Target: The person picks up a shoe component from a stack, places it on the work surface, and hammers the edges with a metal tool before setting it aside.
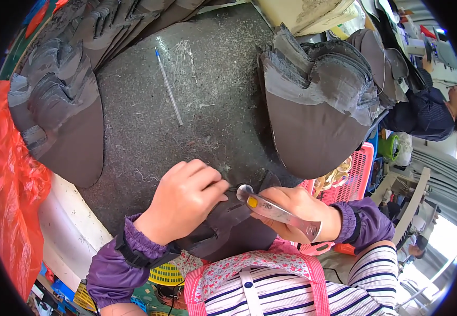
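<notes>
**Steadying the dark piece (247,229)**

My right hand (292,199) is gripping a metal tool (281,213); my left hand (184,199) is curling near its round end, though I cannot tell whether it is pinching anything. The piece is lying below both, by the tabletop's (133,131) near edge; bracing it should help control. A left stack (73,139) and right stack (318,131) are bounding open room around the pen (169,89).

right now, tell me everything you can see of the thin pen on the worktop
The pen is slim and straight, with a pale, see-through-looking barrel and a blue far end. It lies at a slant, its far end leaning left, on the dark scuffed worktop, beyond the left hand; no hand touches it.
</notes>
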A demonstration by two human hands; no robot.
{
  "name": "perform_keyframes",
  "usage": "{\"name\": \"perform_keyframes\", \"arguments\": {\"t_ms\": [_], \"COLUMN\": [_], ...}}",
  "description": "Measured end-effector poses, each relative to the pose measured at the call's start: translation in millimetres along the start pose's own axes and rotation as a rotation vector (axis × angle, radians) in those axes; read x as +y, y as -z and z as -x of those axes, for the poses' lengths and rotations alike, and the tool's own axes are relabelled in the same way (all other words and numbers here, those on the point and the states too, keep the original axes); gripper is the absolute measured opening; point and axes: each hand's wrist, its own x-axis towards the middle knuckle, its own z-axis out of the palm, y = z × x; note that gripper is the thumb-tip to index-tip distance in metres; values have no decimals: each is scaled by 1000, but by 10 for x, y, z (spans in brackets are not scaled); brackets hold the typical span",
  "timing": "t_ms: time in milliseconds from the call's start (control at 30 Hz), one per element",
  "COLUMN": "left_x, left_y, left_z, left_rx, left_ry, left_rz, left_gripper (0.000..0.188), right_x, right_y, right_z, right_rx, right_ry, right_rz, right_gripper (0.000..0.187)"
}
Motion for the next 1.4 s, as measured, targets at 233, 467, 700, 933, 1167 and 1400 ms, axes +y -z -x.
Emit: {"name": "perform_keyframes", "arguments": {"t_ms": [233,467,700,933,1167,1400], "left_x": [138,186,221,231,343,328], "left_y": [-128,-174,-161,-188,-214,-205], "left_z": [141,194,217,310,353,488], "left_rx": [181,164,154,274,204,235], "left_ry": [152,112,143,232,167,320], "left_rz": [11,-17,-12,20,-119,70], "left_gripper": [18,22,25,30,25,24], "right_x": [8,0,-44,-68,-125,-119], "right_y": [8,33,61,98,151,127], "right_z": [-17,-81,-149,-178,-247,-306], "right_rx": [-7,0,-81,-138,-152,-228], "right_ry": [3,57,-37,-32,-62,-31], "right_rz": [1,51,-57,-40,-6,38], "right_gripper": [32,25,39,39,40,46]}}
